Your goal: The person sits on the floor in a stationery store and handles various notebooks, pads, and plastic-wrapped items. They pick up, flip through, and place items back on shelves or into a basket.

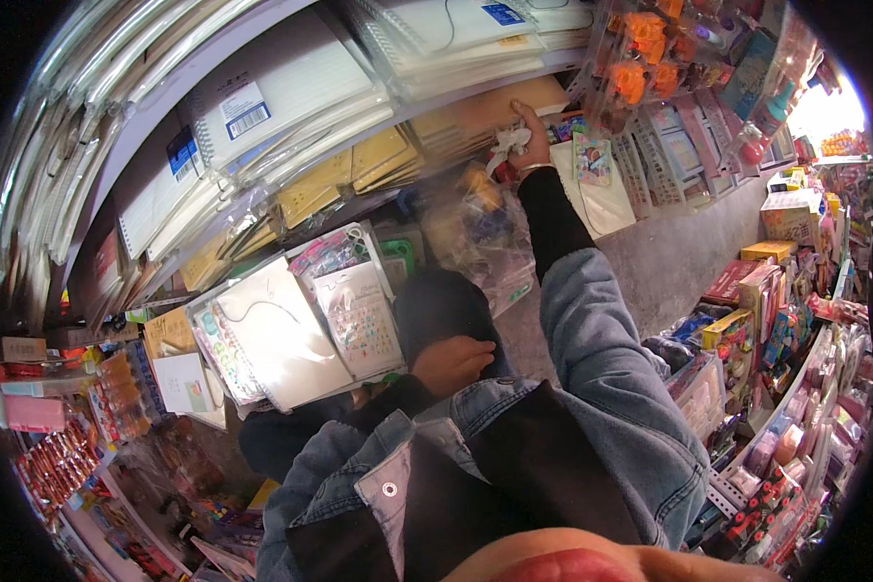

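My right hand (pixel 529 142) reaches out to the lower shelf and grips a crumpled white cloth or tissue (pixel 511 142). Its thumb is at the edge of a stack of brown kraft-paper items (pixel 535 98); whether it touches them I cannot tell. My left hand (pixel 451 365) rests by my dark-trousered knee (pixel 444 305), fingers close together, palm hidden. Left of that knee lies a tray or box (pixel 373 240) of packaged goods. On it are a white pad or sheet (pixel 280 335) with a thin cord and a sticker sheet (pixel 360 320) covered with small coloured shapes.
Spiral notebooks in clear wrap (pixel 284 87) fill the shelf above, with yellow-brown notebooks (pixel 382 160) below. Bags of orange items (pixel 640 44) hang at upper right. Clear plastic bags (pixel 480 247) lie beside my knee. Boxed goods (pixel 756 291) line the grey floor (pixel 669 254) at right.
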The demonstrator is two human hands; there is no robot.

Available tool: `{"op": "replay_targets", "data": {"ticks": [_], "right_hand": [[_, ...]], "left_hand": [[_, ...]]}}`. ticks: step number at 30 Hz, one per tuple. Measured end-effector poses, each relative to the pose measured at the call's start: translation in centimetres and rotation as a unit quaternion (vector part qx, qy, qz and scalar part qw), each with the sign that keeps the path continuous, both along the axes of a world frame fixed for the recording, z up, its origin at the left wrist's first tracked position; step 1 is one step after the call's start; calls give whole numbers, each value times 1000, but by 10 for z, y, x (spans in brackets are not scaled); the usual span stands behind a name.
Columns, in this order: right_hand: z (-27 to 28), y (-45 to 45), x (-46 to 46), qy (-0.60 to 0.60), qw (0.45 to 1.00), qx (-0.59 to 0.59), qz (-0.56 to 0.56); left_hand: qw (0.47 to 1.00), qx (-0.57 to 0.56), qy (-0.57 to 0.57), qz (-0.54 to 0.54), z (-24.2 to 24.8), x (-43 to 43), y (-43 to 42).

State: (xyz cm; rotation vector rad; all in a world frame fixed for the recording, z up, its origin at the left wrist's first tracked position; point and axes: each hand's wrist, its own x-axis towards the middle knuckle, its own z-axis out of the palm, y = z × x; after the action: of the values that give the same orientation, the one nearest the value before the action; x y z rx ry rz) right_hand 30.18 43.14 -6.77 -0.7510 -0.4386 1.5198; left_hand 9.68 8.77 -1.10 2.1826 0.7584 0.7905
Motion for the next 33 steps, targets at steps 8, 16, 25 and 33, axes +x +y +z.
{"op": "replay_targets", "data": {"ticks": [8,16,25,33], "right_hand": [[15,44,23,2,999,-37,4],[26,54,28,-533,842,51,-64],[30,-8,41,-183,979,-84,-23],[40,-183,-1,-199,953,1,230]], "left_hand": [[998,28,-51,-35,3,-5,5],[995,-85,-41,-40,-5,-1,-6],[999,2,44,11,15,6,-8],[988,112,-43,93,20,6,-13]]}}
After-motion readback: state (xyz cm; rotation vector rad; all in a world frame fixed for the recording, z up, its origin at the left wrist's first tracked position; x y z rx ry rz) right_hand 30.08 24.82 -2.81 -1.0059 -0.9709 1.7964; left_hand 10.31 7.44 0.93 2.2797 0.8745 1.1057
